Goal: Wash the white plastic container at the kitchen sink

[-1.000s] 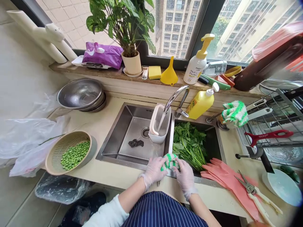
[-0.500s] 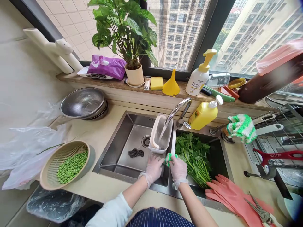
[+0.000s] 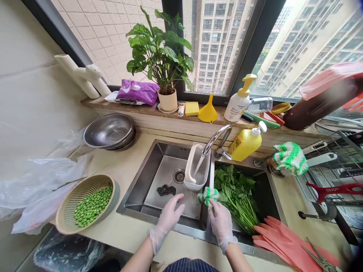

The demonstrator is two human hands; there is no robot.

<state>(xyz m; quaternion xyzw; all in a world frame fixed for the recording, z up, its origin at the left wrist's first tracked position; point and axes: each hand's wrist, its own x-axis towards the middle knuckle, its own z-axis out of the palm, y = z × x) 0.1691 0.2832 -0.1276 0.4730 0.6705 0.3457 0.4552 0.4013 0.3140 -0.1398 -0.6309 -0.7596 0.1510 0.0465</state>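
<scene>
My left hand [image 3: 167,219], in a thin clear glove, hovers over the near edge of the left sink basin [image 3: 138,181] with its thumb apart and nothing in it. Gloved alike, my right hand [image 3: 221,223] has loosely stretched fingers, their tips at the near edge of a green-and-white cloth [image 3: 208,195]. That cloth lies bunched on the divider between the basins. Water from the faucet [image 3: 217,138] runs into a translucent plastic container [image 3: 195,186] with a white handle. A dark scouring pad [image 3: 166,190] lies on the basin floor near the drain [image 3: 179,176].
Leafy greens [image 3: 238,200] fill much of the right basin. Pink rubber gloves [image 3: 286,241] and scissors [image 3: 319,257] lie at the right. A basket of green peas [image 3: 93,207] and metal colanders [image 3: 109,132] stand left; a yellow soap bottle [image 3: 245,143] stands behind the faucet.
Both hands have drawn back toward me; the right fingers have loosened from the cloth, which shows more fully on the divider. The left hand has moved left and opened. The view has shifted slightly.
</scene>
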